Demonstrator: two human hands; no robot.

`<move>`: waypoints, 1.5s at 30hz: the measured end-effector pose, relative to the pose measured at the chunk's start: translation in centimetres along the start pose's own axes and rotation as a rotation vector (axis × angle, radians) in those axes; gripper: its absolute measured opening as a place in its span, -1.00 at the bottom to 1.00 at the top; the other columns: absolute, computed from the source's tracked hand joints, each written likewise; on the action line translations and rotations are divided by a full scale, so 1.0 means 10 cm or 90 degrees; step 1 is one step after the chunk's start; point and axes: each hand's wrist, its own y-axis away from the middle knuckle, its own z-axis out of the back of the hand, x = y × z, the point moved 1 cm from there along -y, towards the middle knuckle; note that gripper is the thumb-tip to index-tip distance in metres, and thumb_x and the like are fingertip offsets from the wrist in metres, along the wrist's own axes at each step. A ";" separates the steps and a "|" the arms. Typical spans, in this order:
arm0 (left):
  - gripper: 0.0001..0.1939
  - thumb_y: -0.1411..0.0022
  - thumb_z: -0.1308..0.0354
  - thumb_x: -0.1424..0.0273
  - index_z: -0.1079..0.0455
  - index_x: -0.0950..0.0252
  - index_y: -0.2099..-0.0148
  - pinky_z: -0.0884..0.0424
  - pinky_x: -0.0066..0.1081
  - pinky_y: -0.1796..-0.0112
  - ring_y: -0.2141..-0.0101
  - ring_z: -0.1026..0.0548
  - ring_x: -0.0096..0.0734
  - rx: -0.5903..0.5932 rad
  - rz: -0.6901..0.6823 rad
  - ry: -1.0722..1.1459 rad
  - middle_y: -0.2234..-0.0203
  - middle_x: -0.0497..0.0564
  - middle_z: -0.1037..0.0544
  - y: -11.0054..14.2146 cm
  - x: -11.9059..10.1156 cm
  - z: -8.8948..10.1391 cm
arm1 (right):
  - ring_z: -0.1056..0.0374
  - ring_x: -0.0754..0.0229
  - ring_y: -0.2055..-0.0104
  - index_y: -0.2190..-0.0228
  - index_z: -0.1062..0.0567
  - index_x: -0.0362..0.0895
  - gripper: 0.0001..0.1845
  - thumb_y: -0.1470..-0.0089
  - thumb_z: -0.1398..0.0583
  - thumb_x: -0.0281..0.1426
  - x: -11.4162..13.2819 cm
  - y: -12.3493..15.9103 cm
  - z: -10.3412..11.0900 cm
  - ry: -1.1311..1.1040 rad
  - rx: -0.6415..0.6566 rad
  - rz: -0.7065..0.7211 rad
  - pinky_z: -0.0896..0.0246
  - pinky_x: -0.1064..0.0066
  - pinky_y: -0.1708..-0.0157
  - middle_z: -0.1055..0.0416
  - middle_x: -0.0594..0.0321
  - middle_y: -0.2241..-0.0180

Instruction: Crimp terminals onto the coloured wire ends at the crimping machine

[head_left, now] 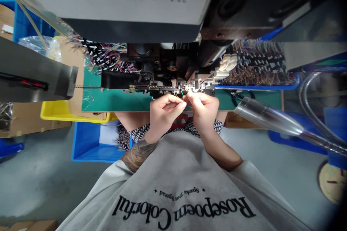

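My left hand [165, 112] and my right hand [203, 110] meet at the front edge of a green work surface [114, 99], fingers pinched together. Between them a thin green wire [183, 96] curves up towards the metal jaws of a black crimping machine [173, 68] just above. Both hands pinch this wire, the left from the left side, the right from the right. A strip of small metal terminals [151, 87] runs in from the left to the same spot.
Bundles of multicoloured wires lie left [108, 57] and right [257, 66] of the machine. A yellow bin [54, 112] and a blue crate [86, 144] stand lower left. A metal lamp cone [265, 117] on a flexible hose reaches in from the right.
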 end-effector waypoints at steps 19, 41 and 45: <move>-0.85 -0.10 -0.54 0.36 -0.66 0.26 0.33 -0.66 -0.44 0.35 0.42 -0.70 -0.37 -0.028 0.069 -0.024 0.43 -0.02 -0.73 0.00 -0.04 -0.01 | -0.08 0.37 0.58 0.67 -0.51 -0.12 -0.57 -0.18 -0.33 -0.26 0.04 0.03 0.02 0.061 0.035 0.051 -0.04 0.45 0.54 -0.21 0.40 0.68; -0.78 -0.23 -0.48 0.19 -0.67 0.24 0.25 -0.64 -0.43 0.34 0.38 -0.69 -0.36 -0.036 0.046 -0.066 0.40 -0.01 -0.73 0.01 0.01 0.03 | -0.29 0.29 0.55 0.54 -0.67 -0.09 -0.66 -0.16 -0.37 -0.16 -0.03 -0.01 0.00 0.043 0.022 0.011 -0.29 0.39 0.51 -0.46 0.32 0.61; -0.82 -0.17 -0.51 0.25 -0.70 0.25 0.29 -0.64 -0.41 0.35 0.39 -0.68 -0.33 -0.041 0.063 -0.076 0.41 0.01 -0.74 0.00 -0.03 0.02 | -0.36 0.26 0.49 0.55 -0.66 -0.08 -0.67 -0.17 -0.36 -0.19 -0.01 0.03 0.01 0.085 0.042 0.042 -0.32 0.37 0.45 -0.50 0.30 0.56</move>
